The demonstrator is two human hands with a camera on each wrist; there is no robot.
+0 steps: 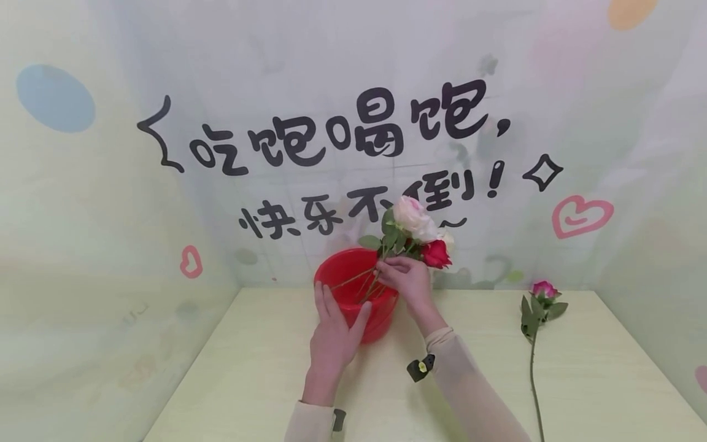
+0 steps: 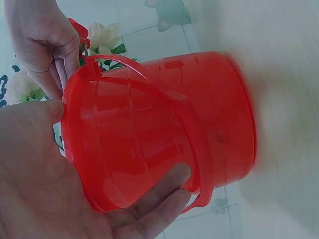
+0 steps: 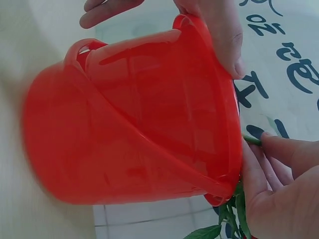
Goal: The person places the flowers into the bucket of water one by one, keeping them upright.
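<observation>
My left hand (image 1: 331, 334) cups the near wall of a translucent red plastic bucket (image 1: 353, 288) with a curved carrying handle, fingers spread and nearly straight against the side, thumb up by the rim. In the left wrist view the same palm (image 2: 40, 179) lies flat along the bucket (image 2: 159, 129), fingertips (image 2: 169, 184) reaching to where the handle joins the wall. The bucket stands on a pale wooden tabletop (image 1: 248, 368), tipped a little away from my palm.

My right hand (image 1: 409, 279) is just beyond the bucket's far rim, fingers curled round a bunch of thin green stems (image 1: 367, 282). The stems slant down from my grip into the bucket's mouth. Above my grip sit the blooms: a large cream-pink artificial rose (image 1: 413, 216), a smaller deep red rose (image 1: 436, 253) and green leaves (image 1: 389, 236). In the right wrist view my fingers (image 3: 279, 149) pinch a green stem (image 3: 251, 140) right at the bucket's rim (image 3: 234, 149), with the left hand's thumb (image 3: 224, 35) pressed on the rim above.

Well off to the right of my grip, apart from both hands, a single long-stemmed pink rose (image 1: 544, 288) lies flat on the tabletop. Behind everything hangs a pastel backdrop (image 1: 353, 135) printed with black Chinese lettering and pink hearts.
</observation>
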